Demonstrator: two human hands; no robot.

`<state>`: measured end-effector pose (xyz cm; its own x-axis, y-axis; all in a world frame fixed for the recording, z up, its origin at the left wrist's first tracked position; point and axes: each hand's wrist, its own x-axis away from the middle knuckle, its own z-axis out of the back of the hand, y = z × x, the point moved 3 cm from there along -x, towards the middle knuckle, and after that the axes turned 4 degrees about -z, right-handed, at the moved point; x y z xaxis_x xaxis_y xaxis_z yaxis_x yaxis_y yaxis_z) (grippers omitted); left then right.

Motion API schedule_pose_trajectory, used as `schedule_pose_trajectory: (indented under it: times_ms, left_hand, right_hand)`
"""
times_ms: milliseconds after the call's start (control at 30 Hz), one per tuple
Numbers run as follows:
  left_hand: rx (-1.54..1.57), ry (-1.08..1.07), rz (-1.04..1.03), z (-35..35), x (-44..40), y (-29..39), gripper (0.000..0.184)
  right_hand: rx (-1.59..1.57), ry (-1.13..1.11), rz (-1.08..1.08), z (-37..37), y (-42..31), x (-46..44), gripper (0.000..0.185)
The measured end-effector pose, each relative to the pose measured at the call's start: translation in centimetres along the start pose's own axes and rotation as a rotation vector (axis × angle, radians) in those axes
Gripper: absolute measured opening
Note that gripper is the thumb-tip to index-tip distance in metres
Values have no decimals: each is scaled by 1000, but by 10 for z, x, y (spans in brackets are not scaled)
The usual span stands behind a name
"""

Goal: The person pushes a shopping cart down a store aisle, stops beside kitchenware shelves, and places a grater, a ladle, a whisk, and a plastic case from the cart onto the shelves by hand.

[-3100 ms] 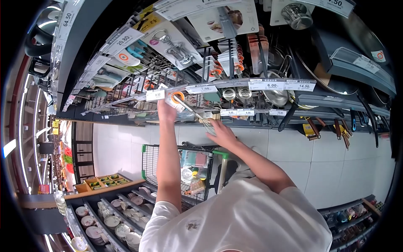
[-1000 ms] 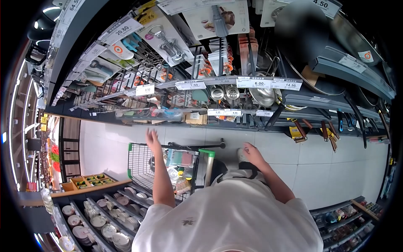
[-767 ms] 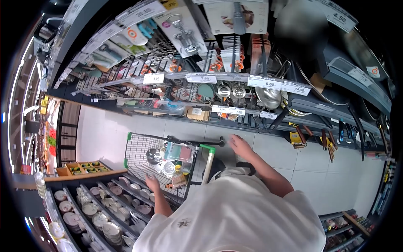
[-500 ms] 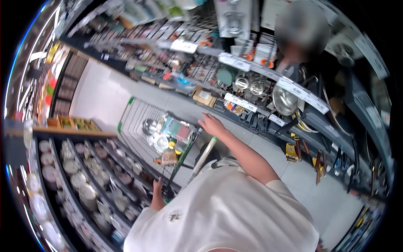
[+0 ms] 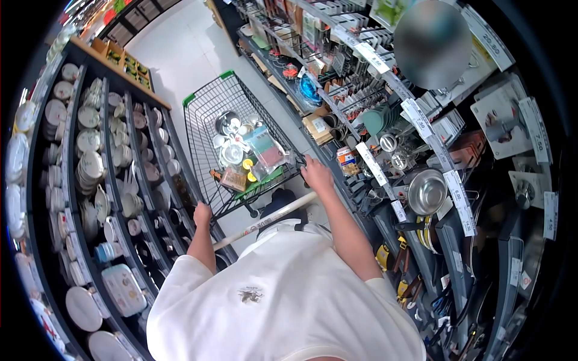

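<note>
A wire shopping cart (image 5: 194, 135) with green corners stands before me, its white handle bar (image 5: 283, 210) crossing near my waist. My left hand (image 5: 203, 215) is closed on the cart's near left corner. At the near right corner, my right hand (image 5: 317, 174) has its fingers curled over the cart's edge. Inside the basket lie a shiny metal pot (image 5: 227, 123), a clear round container (image 5: 232, 154), a clear bag with teal and pink packs (image 5: 269, 155), small yellow items (image 5: 248, 163) and a brown package (image 5: 233, 180).
Shelves of stacked plates and bowls (image 5: 90, 162) run along the left. On the right, racks hold hanging kitchen tools, a steel bowl (image 5: 427, 191) and price labels (image 5: 415, 117). Pale tiled floor (image 5: 180, 48) extends ahead between them. A wooden-edged display (image 5: 123, 63) stands at far left.
My right hand, outstretched with spread fingers before, now rests closed on the cart's edge. The view has turned, so the cart appears straighter ahead, and my left hand shows more fully.
</note>
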<state>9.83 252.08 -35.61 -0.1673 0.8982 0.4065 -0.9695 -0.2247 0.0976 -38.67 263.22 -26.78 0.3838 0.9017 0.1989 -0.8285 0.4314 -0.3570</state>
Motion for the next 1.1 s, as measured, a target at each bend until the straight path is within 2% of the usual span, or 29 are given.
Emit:
schedule_pose_trajectory:
  times_ms: [133, 467, 1100]
  left_hand:
    - [-9, 16, -7, 5, 11, 4, 28]
    - [-54, 41, -13, 15, 22, 5, 26]
    - [-17, 31, -28, 17, 36, -32, 25]
  right_hand:
    - [13, 7, 17, -1, 0, 3, 50]
    - [-3, 50, 13, -1, -11, 15, 44]
    - [90, 39, -56, -24, -30, 58, 49]
